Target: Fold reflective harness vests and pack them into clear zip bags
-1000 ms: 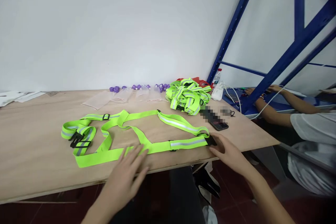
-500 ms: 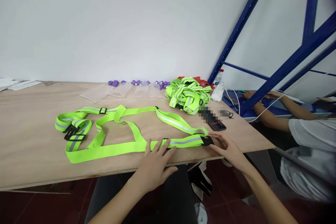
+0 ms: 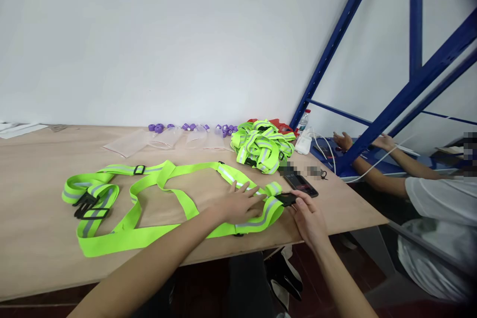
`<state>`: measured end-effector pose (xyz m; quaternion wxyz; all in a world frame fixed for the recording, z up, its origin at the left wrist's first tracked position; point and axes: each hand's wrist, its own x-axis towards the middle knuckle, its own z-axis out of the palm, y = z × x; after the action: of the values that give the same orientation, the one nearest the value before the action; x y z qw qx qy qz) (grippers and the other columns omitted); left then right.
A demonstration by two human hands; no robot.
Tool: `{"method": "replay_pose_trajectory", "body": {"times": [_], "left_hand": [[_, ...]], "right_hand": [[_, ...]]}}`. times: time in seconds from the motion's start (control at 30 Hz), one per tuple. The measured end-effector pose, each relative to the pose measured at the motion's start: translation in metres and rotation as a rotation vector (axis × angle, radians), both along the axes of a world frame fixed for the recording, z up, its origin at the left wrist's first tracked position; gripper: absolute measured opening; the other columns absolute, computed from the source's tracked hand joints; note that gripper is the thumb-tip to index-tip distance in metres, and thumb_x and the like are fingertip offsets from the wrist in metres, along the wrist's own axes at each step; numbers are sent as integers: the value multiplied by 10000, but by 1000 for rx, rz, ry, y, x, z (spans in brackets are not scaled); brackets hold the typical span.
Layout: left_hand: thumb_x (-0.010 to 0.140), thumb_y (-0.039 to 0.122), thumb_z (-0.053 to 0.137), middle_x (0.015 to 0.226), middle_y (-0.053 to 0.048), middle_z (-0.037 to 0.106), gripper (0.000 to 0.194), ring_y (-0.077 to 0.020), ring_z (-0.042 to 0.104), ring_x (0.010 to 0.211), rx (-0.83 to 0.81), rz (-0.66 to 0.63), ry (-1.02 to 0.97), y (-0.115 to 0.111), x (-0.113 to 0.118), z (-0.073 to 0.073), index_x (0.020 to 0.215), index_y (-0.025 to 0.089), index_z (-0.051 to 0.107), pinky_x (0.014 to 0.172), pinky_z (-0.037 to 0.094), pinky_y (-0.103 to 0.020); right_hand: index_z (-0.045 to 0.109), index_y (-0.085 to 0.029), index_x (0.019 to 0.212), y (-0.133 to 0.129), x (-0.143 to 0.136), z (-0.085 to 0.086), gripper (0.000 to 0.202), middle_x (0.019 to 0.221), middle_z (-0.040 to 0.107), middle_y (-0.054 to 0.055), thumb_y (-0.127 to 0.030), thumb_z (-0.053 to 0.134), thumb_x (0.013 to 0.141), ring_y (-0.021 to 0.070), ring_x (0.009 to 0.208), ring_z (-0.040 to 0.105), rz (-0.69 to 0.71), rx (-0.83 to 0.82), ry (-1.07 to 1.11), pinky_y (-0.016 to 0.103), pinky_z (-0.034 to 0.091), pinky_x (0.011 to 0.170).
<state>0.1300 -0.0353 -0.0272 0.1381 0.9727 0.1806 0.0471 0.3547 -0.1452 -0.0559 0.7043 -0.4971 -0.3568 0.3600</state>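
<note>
A neon-yellow reflective harness (image 3: pixel 112 241) lies spread along the front of the table, with grey stripes, black sliders and an open-looking black buckle (image 3: pixel 86 203) at its left end. My left hand (image 3: pixel 242 204) rests over the straps on the right part of the harness, fingers stretched out and apart. My right hand (image 3: pixel 309 218) pinches a black plastic buckle (image 3: pixel 286 199) at the right end, between thumb and fingers. Beside that buckle the strap bends up in a curve off the tabletop. The fingers partly hide the buckle.
A heap of similar straps (image 3: pixel 263 146) sits behind, near a phone (image 3: pixel 300 181) and keys (image 3: pixel 323 175). Clear bags (image 3: pixel 126 143) and purple rolls (image 3: pixel 158 128) line the wall. To the right are a blue metal frame (image 3: pixel 335 49), a bottle (image 3: pixel 303 120) and another person's arms (image 3: pixel 383 176).
My left hand has moved forward and right, from the front strap to the rear one. My right hand has taken hold of the black buckle and shifted it slightly, bending the strap.
</note>
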Motion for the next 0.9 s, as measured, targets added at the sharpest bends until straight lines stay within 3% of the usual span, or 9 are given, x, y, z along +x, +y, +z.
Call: {"method": "replay_pose_trajectory", "body": {"times": [0.2,0.37,0.53,0.77,0.9], "left_hand": [[1004,523,335,1660,-73,211,531,-405,149,1512,-12,19,41,-1,1,-10,1456,266,446,1136,147,-730],[994,626,272,1655,-69,228,655,-434,154,1503,-66,115,21,12,-5,-10,1565,305,264,1123,95,-756],[996,638,262,1650,-51,249,641,-405,140,1513,-79,182,5,34,-17,-14,1553,322,300,1148,77,-720],[976,701,201,1650,-52,251,688,-368,149,1523,-239,150,-60,35,-31,0,1550,338,306,1187,60,-640],[829,809,464,1672,-66,155,910,-425,51,1523,-254,93,7,26,-40,3,1580,369,199,1171,86,-660]], "right_hand": [[718,-257,1032,14,-11,-1,398,1147,738,79,-544,778,763,284,1108,665,48,-63,-163,419,546,944],[695,-272,1022,24,-13,2,364,1025,762,50,-576,697,822,256,1038,703,-132,58,143,456,547,952],[677,-264,1020,26,-3,0,383,954,767,38,-582,700,810,255,988,727,-208,50,258,502,552,947],[633,-252,1021,20,-1,8,368,1004,780,58,-448,795,755,271,950,742,-204,102,-106,510,568,908],[706,-241,961,19,-12,34,318,1091,765,85,-394,834,713,285,1074,704,3,62,-498,456,545,982]]}}
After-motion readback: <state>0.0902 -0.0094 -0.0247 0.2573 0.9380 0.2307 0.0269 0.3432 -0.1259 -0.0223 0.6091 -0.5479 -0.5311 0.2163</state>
